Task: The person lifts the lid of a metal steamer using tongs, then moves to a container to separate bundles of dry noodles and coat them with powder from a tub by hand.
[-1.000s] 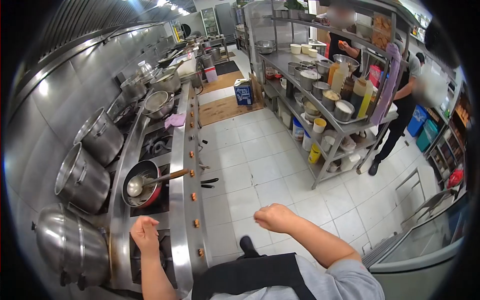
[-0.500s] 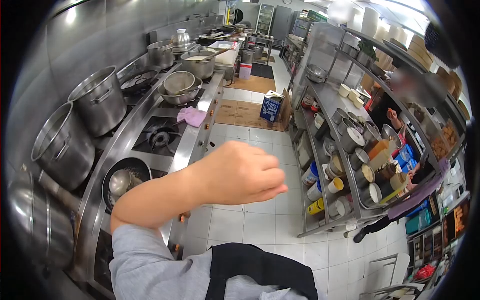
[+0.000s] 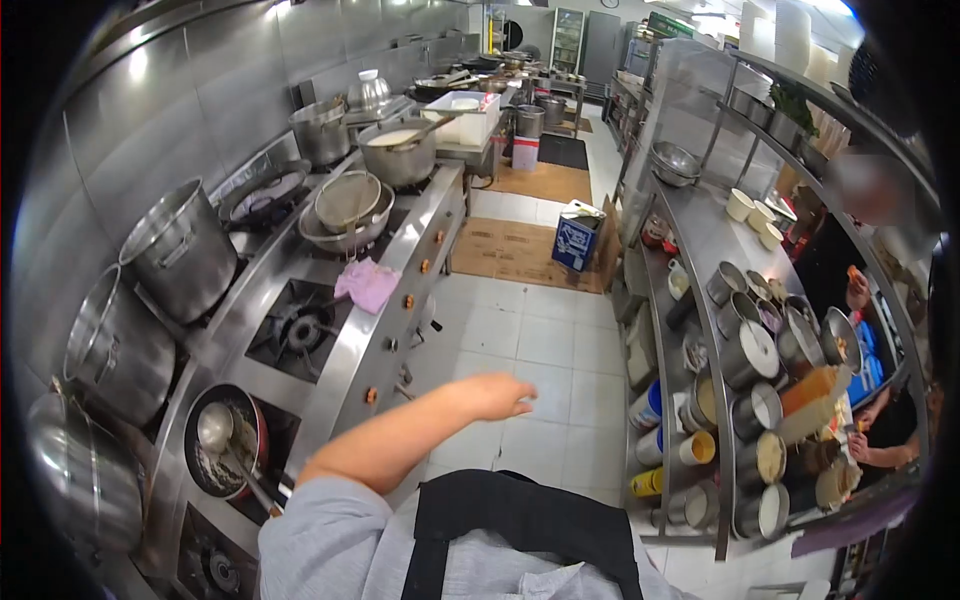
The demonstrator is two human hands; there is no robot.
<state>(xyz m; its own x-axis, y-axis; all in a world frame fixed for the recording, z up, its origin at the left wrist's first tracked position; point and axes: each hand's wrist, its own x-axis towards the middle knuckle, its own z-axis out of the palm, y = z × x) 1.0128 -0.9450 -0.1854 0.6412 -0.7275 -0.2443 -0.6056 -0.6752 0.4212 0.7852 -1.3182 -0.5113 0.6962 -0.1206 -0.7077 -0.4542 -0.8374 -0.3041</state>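
My left hand (image 3: 497, 395) reaches across my front over the tiled floor, fingers loosely bent with a gap at the tips. I see nothing in it. My right hand is out of view. To the left of my left arm, a frying pan (image 3: 250, 415) with a red outer side sits on the stove. A ladle (image 3: 215, 428) rests in it above some pale food, its handle pointing towards my sleeve. The pan and ladle are apart from my hand. A pink cloth (image 3: 368, 285) lies on the stove's front edge.
Tall steel pots (image 3: 180, 250) line the wall side. A strainer (image 3: 348, 205) sits in a bowl on the stove. At right, a steel shelf (image 3: 690, 250) holds several containers; a co-worker's hand (image 3: 860, 445) shows behind it. A blue tin (image 3: 575, 243) stands on floor cardboard (image 3: 500, 255).
My left hand has moved down and slightly left, and looks smaller and less tightly curled. My view has shifted, so more of the frying pan and the ladle's handle shows.
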